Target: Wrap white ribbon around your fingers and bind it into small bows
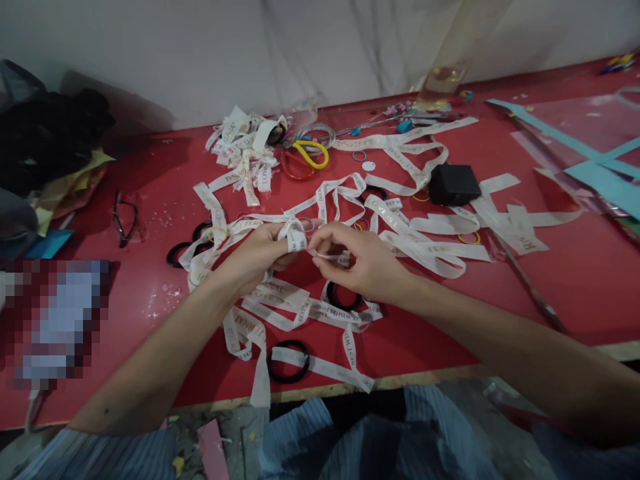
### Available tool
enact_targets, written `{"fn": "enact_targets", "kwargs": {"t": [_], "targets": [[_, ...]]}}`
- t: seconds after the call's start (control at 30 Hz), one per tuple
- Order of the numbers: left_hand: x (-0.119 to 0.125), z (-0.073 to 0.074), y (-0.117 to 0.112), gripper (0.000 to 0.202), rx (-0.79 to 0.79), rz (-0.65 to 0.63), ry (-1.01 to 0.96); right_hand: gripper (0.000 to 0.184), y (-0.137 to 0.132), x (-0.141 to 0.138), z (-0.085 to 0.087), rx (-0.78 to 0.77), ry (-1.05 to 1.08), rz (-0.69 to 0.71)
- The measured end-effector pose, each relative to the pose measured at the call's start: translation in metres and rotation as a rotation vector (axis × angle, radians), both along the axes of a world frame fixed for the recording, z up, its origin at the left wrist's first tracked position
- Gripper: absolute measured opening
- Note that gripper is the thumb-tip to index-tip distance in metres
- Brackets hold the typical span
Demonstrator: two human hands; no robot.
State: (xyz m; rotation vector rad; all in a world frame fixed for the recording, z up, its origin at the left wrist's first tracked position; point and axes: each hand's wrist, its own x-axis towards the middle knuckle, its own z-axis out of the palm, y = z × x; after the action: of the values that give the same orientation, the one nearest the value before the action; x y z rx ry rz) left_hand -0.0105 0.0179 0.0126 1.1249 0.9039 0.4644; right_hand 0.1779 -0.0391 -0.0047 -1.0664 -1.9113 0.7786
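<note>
My left hand [270, 247] is closed round a white printed ribbon [296, 239], which is looped over its fingers. Beside it, my right hand [355, 260] pinches the ribbon close to that loop, thumb and forefinger together. A thin purple elastic band [306, 225] shows at the left fingertips. Under and around both hands lie tangled lengths of white printed ribbon [273, 293], some lettered "BEST WISHES". A black ring [289, 362] lies in front with ribbon through it, and another black ring [343, 297] sits below my right hand.
Scissors with yellow and red handles [313, 155] lie behind, next to a heap of ribbon pieces [245, 143]. A black box [454, 185] stands on ribbon at the right. Eyeglasses [125, 219] and a blurred-out device with a cable [65, 320] are at the left. A long thin rod [530, 287] lies right.
</note>
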Motion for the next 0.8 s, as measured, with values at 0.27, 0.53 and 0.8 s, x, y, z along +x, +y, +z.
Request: {"fn": "enact_targets", "kwargs": {"t": [0.27, 0.53, 0.8], "targets": [[-0.009, 0.002, 0.008, 0.006, 0.361, -0.211, 0.356, 0.043, 0.002, 0.000, -0.002, -0.069, -0.005, 0.145], [-0.004, 0.004, 0.004, 0.030, 0.157, -0.040, 0.119, 0.051, 0.002, 0.000, 0.000, -0.116, 0.062, 0.045], [0.008, 0.002, -0.006, 0.036, -0.016, 0.149, -0.188, 0.028, 0.003, -0.001, 0.002, -0.277, 0.290, 0.100]]}}
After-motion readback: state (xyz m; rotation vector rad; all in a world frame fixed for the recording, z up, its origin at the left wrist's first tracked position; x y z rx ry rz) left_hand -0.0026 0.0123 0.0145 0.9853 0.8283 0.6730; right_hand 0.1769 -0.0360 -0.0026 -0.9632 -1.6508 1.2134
